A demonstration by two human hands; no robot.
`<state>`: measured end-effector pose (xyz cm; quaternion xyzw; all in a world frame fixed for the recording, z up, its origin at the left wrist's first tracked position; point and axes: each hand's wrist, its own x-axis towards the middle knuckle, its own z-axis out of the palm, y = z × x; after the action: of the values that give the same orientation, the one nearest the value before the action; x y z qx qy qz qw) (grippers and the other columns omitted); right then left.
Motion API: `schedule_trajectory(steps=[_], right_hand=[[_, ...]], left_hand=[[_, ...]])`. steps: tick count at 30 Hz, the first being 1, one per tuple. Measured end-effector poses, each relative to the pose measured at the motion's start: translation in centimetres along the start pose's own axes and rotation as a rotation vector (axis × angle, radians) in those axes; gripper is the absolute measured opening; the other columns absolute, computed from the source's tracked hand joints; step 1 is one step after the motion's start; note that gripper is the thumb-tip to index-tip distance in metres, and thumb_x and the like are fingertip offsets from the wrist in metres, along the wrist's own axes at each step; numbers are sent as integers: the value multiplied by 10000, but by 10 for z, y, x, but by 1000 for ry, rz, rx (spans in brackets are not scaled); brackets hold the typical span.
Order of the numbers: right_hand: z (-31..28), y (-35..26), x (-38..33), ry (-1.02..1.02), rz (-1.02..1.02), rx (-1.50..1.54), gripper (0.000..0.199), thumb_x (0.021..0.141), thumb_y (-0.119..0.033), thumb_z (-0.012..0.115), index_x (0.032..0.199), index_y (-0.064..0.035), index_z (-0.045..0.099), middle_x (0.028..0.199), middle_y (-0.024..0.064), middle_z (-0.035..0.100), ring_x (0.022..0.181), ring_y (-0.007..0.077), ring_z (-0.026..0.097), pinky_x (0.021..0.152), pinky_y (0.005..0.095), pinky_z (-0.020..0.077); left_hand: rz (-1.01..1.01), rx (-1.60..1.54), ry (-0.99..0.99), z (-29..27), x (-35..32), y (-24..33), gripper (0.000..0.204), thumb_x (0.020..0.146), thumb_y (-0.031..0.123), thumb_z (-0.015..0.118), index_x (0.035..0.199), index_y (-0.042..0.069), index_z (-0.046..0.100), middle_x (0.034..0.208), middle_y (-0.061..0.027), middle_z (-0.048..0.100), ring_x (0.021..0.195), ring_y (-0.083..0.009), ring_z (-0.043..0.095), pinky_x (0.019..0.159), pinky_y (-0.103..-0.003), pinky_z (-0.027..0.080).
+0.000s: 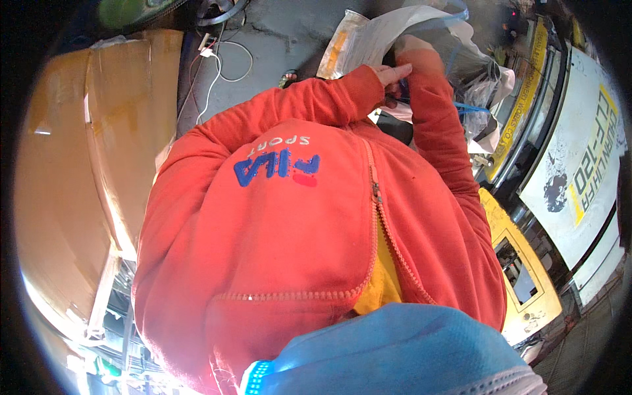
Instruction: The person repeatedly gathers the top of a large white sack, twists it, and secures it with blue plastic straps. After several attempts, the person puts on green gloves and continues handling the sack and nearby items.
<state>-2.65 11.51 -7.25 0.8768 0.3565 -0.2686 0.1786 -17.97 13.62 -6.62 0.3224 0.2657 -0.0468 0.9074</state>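
Observation:
Both sleeved arms reach forward and cross near the top of the view. My left hand (pixel 392 74) lies against the right sleeve by the wrist, with at least one finger stretched out and the others partly hidden. Just beyond it, my right hand (pixel 415 46) bends in among pale sheeting; its fingers are hidden, so I cannot tell what it grips. A whitish plastic sheet or bag (pixel 378 36) with an orange patch curves around the hands. To their right lies crumpled clear plastic (pixel 477 95) with blue strips.
Large brown cardboard (pixel 52 164) stands at the left. A white cable (pixel 220 79) loops over the grey floor (pixel 276 39). At the right are a yellow metal frame (pixel 526 283) and a white machine panel (pixel 579 158). My blue mask (pixel 395 349) fills the lower edge.

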Motion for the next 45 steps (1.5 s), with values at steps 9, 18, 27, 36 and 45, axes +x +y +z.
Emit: schedule_trajectory(steps=[9, 18, 27, 36, 45], right_hand=[[11, -9, 3, 101, -109, 137, 302, 780, -279, 520, 992, -93, 627, 994, 177, 610, 942, 351, 576, 807, 409, 466], [34, 21, 16, 75, -207, 70, 340, 778, -308, 536, 1008, -72, 618, 970, 168, 624, 943, 330, 584, 821, 394, 448], [50, 32, -6, 270, -581, -244, 196, 695, -211, 578, 835, -97, 655, 907, 99, 642, 892, 254, 596, 757, 353, 460], [68, 37, -18, 67, -470, 520, 271, 752, -181, 575, 986, -49, 613, 977, 126, 625, 922, 262, 591, 780, 348, 459], [65, 18, 25, -919, -96, 1964, 212, 815, -120, 532, 1008, -37, 562, 982, 72, 598, 864, 249, 556, 856, 357, 416]], left_hand=[[109, 453, 566, -16, 3, -7, 534, 657, 373, 752, 1014, 45, 529, 830, -142, 607, 628, -188, 593, 537, -294, 481], [331, 986, 446, -31, 57, -2, 393, 777, 429, 578, 904, 57, 577, 798, -185, 619, 744, -347, 609, 629, -409, 470], [541, 864, 337, -22, 27, -8, 216, 808, 253, 537, 833, 42, 579, 709, -194, 594, 661, -361, 592, 569, -399, 463], [519, 844, 324, -18, 22, -9, 209, 815, 248, 532, 828, 41, 553, 704, -199, 584, 669, -359, 592, 575, -403, 461], [553, 823, 118, -16, 14, -20, 184, 836, 224, 518, 845, 42, 546, 738, -172, 591, 633, -302, 596, 572, -360, 459]])
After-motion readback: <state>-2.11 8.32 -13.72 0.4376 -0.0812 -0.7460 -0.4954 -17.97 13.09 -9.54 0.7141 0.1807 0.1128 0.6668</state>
